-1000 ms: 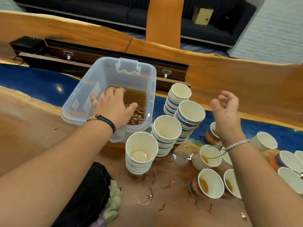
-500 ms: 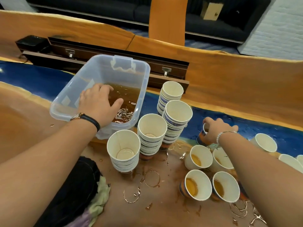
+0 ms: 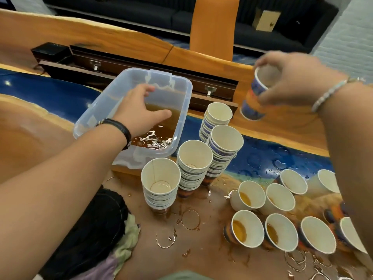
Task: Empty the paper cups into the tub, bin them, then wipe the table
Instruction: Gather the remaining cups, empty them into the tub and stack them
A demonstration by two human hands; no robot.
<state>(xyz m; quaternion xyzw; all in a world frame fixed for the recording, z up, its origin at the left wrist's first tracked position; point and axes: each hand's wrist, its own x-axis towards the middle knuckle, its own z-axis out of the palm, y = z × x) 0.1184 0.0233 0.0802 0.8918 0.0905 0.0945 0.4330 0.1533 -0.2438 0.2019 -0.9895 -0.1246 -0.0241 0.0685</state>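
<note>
While a heap of cloths point(image 3: 125, 235) lies unused at the near edge, the job looks roughly half done. Several loose cups point(image 3: 244, 229) stand on the table point(image 3: 30, 138), some with brown dregs. Four stacks point(image 3: 193, 164) of emptied ones stand just beside the tub point(image 3: 182, 118), none binned.

The left hand point(image 3: 139, 110) rests over the tub's near rim, fingers loosely spread. The right hand point(image 3: 292, 77) grips a raised cup point(image 3: 254, 98), well right of the tub.

The wood-and-blue tabletop is wet with rings and puddles. Beyond it stand an orange chair point(image 3: 214, 27) and a dark sofa point(image 3: 141, 11).
</note>
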